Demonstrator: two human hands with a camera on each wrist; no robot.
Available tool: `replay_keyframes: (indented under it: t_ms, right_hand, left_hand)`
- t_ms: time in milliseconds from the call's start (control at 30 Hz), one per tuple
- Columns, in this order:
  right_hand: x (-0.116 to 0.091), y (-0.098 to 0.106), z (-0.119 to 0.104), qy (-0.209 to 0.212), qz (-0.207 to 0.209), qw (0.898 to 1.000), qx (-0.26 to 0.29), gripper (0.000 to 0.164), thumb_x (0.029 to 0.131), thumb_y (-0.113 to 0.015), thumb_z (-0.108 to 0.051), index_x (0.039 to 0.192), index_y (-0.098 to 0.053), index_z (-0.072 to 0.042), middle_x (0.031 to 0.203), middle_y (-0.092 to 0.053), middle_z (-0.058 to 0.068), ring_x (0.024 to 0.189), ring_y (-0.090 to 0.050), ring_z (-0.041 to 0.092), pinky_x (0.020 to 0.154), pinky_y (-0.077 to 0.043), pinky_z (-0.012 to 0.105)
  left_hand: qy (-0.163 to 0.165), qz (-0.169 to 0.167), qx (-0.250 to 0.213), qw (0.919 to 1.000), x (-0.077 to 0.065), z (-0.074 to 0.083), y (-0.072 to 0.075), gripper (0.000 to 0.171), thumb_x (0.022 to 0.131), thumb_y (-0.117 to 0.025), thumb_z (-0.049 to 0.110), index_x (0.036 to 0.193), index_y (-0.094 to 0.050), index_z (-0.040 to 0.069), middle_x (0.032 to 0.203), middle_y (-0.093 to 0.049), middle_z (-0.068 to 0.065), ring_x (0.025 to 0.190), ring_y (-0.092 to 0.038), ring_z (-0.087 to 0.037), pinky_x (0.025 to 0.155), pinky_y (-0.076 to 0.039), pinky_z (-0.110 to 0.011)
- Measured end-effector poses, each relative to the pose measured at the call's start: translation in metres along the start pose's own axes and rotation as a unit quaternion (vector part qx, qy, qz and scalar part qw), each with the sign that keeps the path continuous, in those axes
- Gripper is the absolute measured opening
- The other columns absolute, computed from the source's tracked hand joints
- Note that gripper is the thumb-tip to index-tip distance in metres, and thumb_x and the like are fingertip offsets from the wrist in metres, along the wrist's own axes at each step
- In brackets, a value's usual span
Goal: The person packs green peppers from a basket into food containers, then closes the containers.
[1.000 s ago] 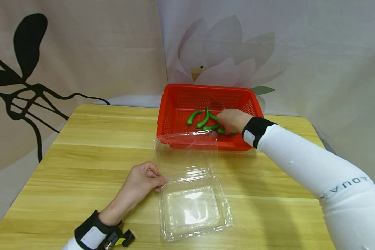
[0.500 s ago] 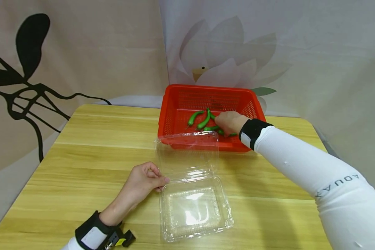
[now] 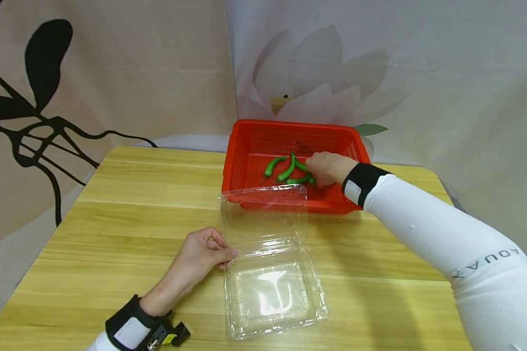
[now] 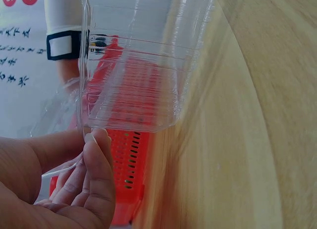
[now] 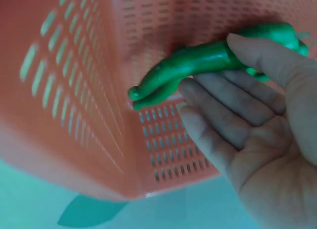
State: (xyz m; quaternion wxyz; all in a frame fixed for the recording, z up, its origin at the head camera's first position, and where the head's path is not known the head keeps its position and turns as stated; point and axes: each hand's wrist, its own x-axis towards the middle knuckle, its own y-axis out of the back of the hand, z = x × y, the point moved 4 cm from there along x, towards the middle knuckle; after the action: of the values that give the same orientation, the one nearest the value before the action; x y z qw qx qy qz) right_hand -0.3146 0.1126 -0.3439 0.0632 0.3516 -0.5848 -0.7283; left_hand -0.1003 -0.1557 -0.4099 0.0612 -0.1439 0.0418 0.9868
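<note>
My left hand [image 3: 204, 248] pinches the left edge of a clear plastic clamshell box [image 3: 274, 292] near its hinge. The box lies with its lid [image 3: 263, 219] raised, leaning toward the basket. In the left wrist view, thumb and forefinger [image 4: 96, 164] meet at the plastic rim. My right hand [image 3: 327, 168] reaches inside a red plastic basket [image 3: 296, 126]. The right wrist view shows its thumb on top of a green chili pepper [image 5: 198, 60] and its fingers beneath. More green chili peppers [image 3: 286, 168] lie to the left of this hand on the basket floor.
A wooden table [image 3: 136, 209] carries both containers, the basket at its back edge and the box in front. The lid overlaps the basket's front wall in the head view. Behind hangs a printed cloth [image 3: 171, 73] with flower and leaf shapes.
My right hand has shifted slightly within the basket, and the chili pepper that showed below it is now mostly hidden by the hand. The left hand and the box have stayed put.
</note>
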Motion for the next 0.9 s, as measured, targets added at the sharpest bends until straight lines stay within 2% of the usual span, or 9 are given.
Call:
replay_keyframes:
  t_ms: [233,433,667,767,900]
  right_hand:
    - [-0.009,0.026,0.003,0.000,0.037,0.999,0.015,0.013,0.087,-0.080,-0.007,0.088,-0.067,-0.006,0.075,-0.058,0.007,0.073,-0.055,0.026,0.068,-0.049,0.035]
    - [-0.021,0.038,0.007,0.003,0.060,0.997,0.044,0.013,0.090,-0.080,-0.012,0.084,-0.070,-0.008,0.068,-0.055,0.003,0.067,-0.054,0.022,0.062,-0.045,0.032]
    - [-0.041,0.049,0.014,0.013,0.126,0.989,0.073,0.024,0.092,-0.073,-0.016,0.075,-0.057,-0.009,0.064,-0.036,-0.001,0.060,-0.039,0.018,0.058,-0.032,0.032]
    - [-0.051,0.055,0.018,0.010,0.161,0.983,0.092,0.019,0.092,-0.070,-0.016,0.078,-0.060,-0.009,0.065,-0.040,0.000,0.062,-0.043,0.019,0.059,-0.034,0.033]
    - [-0.067,0.061,0.021,0.020,0.215,0.969,0.120,0.012,0.094,-0.069,-0.017,0.089,-0.067,-0.006,0.072,-0.054,0.004,0.067,-0.052,0.022,0.063,-0.040,0.035]
  left_hand:
    - [0.006,0.007,-0.004,0.9999,-0.001,-0.001,0.000,0.024,0.088,-0.080,-0.005,0.091,-0.057,-0.004,0.082,-0.075,-0.016,0.066,-0.067,-0.021,0.062,-0.059,-0.030]
    - [-0.001,0.003,-0.005,1.0000,-0.001,0.000,0.000,0.024,0.088,-0.081,-0.004,0.092,-0.057,-0.004,0.082,-0.075,-0.015,0.066,-0.066,-0.020,0.061,-0.059,-0.030]
    - [0.003,0.006,-0.001,1.0000,-0.001,0.000,-0.001,0.023,0.088,-0.080,-0.005,0.091,-0.058,-0.003,0.081,-0.075,-0.015,0.066,-0.067,-0.021,0.062,-0.059,-0.030]
    - [0.002,0.005,0.002,1.0000,0.000,0.000,-0.001,0.023,0.088,-0.080,-0.005,0.091,-0.058,-0.003,0.081,-0.075,-0.015,0.066,-0.066,-0.020,0.062,-0.059,-0.030]
    - [-0.002,0.002,0.004,1.0000,-0.001,0.000,0.000,0.024,0.088,-0.081,-0.004,0.091,-0.057,-0.004,0.081,-0.075,-0.015,0.065,-0.066,-0.020,0.062,-0.059,-0.030]
